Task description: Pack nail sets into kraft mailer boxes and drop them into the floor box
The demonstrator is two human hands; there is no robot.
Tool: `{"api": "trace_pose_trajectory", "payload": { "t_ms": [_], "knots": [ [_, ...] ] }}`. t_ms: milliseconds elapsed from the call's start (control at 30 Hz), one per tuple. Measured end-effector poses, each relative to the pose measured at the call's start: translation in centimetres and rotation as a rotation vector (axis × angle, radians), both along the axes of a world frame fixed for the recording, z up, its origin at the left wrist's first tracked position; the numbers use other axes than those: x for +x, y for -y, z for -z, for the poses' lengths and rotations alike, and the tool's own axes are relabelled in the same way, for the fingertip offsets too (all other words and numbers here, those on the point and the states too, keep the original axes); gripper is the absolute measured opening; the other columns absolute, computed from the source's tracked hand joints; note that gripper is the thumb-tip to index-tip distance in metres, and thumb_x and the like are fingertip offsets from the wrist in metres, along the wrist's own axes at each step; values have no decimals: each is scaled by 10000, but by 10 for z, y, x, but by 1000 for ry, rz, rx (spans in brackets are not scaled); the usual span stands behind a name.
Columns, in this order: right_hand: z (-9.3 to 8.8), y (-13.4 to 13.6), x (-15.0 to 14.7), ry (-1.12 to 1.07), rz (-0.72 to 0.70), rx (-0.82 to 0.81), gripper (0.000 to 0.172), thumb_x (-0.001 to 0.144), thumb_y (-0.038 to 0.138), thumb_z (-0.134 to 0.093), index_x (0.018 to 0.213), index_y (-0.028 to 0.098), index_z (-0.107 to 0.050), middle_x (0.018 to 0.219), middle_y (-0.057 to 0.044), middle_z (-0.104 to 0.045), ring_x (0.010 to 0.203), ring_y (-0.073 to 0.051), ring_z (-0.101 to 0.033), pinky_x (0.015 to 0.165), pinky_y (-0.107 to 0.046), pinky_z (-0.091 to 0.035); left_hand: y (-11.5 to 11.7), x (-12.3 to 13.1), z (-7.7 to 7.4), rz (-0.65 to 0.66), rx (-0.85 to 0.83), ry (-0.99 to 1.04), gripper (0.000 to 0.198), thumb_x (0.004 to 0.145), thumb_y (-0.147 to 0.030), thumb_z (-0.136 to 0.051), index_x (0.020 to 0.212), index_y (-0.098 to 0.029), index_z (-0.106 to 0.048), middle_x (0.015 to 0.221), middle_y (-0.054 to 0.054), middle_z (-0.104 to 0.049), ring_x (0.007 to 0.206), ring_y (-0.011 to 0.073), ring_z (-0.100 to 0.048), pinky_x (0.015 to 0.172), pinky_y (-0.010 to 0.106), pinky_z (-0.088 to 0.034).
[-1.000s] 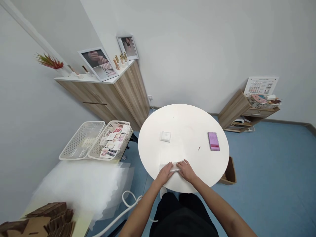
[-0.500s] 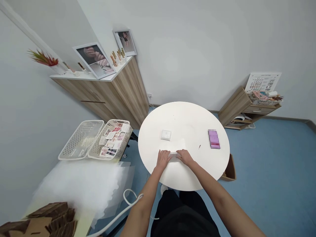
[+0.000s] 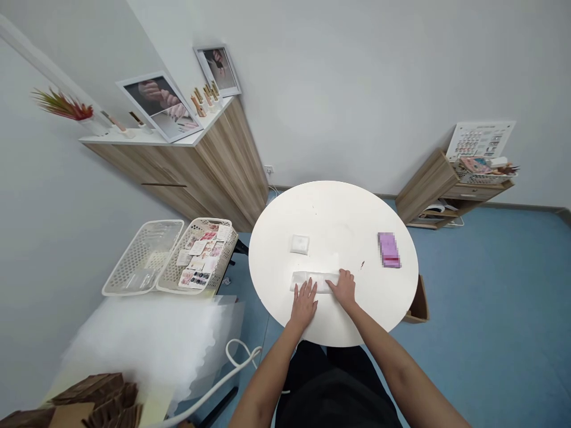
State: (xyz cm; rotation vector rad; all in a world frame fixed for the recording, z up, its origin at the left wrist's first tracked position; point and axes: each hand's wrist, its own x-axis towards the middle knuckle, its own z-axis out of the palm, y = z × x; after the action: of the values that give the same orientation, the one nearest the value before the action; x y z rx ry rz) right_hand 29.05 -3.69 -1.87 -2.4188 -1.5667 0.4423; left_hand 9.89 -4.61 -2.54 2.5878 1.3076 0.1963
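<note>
On my feed the left hand (image 3: pixel 304 304) and right hand (image 3: pixel 343 289) lie spread flat on a whitish packet (image 3: pixel 312 282) near the table's (image 3: pixel 339 208) front edge — off its left edge, a basket (image 3: pixel 203 221) holds cards (image 3: pixel 198 255).

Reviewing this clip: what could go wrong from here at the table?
The flat translucent packet lies on the smooth white round table under the right hand, with the left hand beside it, so it might slide or crease. The white cable looping on the floor near the person's legs could perhaps snag a foot.
</note>
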Motion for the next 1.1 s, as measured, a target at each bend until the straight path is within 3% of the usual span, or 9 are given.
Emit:
{"api": "trace_pose_trajectory", "payload": {
  "t_ms": [100, 267, 400, 567, 700, 900, 1000, 1100],
  "knots": [
    [8, 17, 1, -34, 159, -18, 461, 845, 532, -540, 1111, 155, -545, 1088, -203, -559, 1025, -363, -521, 787, -444, -431, 2, 3, 0, 10, 4, 3, 671, 876, -207, -458, 1504, -229, -224, 1562, 123, -300, 1380, 314, -365, 1140, 590, -224],
    [18, 28, 3, -137, 248, -71, 272, 785, 458, -591, 870, 201, -576, 982, -172, -600, 960, -336, -565, 747, -416, -446, 17, 14, 1, -18, -2, -8, 648, 864, -245, -486, 1477, -151, -296, 1544, 188, -304, 1370, 358, -364, 1121, 562, -271],
    [20, 24, 0, -296, 272, 53, 101, 716, 301, -572, 739, 205, -546, 886, -113, -617, 827, -248, -589, 723, -347, -463, 24, 19, -1, -39, 11, -49, 628, 868, -251, -491, 1465, -139, -332, 1538, 188, -318, 1339, 353, -402, 1125, 558, -260],
    [8, 22, -23, -455, 53, 298, 158, 727, 241, -490, 866, 206, -555, 890, -47, -628, 842, -208, -581, 774, -332, -480, 23, 16, -5, -35, 23, -56, 624, 864, -244, -502, 1464, -169, -349, 1532, 156, -344, 1326, 343, -413, 1122, 575, -249],
    [-4, 29, -40, -460, -92, 305, 177, 809, 207, -444, 946, 223, -555, 929, -44, -641, 909, -216, -592, 820, -366, -494, 20, 11, -4, -34, 0, 12, 614, 850, -171, -470, 1454, -196, -366, 1531, 131, -356, 1324, 329, -417, 1120, 587, -246],
    [-4, 47, -44, -469, -319, 313, 512, 830, 82, -364, 1323, 212, -403, 1225, -91, -602, 1172, -202, -552, 978, -412, -482, 19, 5, -1, -51, -122, 218, 571, 843, -87, -381, 1403, -192, -416, 1504, 118, -404, 1343, 274, -414, 1150, 565, -223],
    [1, 57, -43, -385, -415, 295, 615, 820, 51, -343, 1420, 185, -341, 1316, -124, -552, 1257, -219, -493, 1037, -460, -447, 24, -3, 4, -244, -153, 401, 545, 863, -93, -361, 1397, -199, -404, 1493, 117, -409, 1374, 249, -378, 1157, 539, -237],
    [4, 65, -42, -242, -553, 262, 698, 795, 25, -341, 1476, 173, -298, 1446, -123, -463, 1379, -255, -357, 1123, -538, -327, 29, -10, 6, -615, -162, 549, 521, 873, -196, -463, 1388, -197, -386, 1469, 154, -396, 1387, 293, -340, 1126, 539, -294]
  ]
}}
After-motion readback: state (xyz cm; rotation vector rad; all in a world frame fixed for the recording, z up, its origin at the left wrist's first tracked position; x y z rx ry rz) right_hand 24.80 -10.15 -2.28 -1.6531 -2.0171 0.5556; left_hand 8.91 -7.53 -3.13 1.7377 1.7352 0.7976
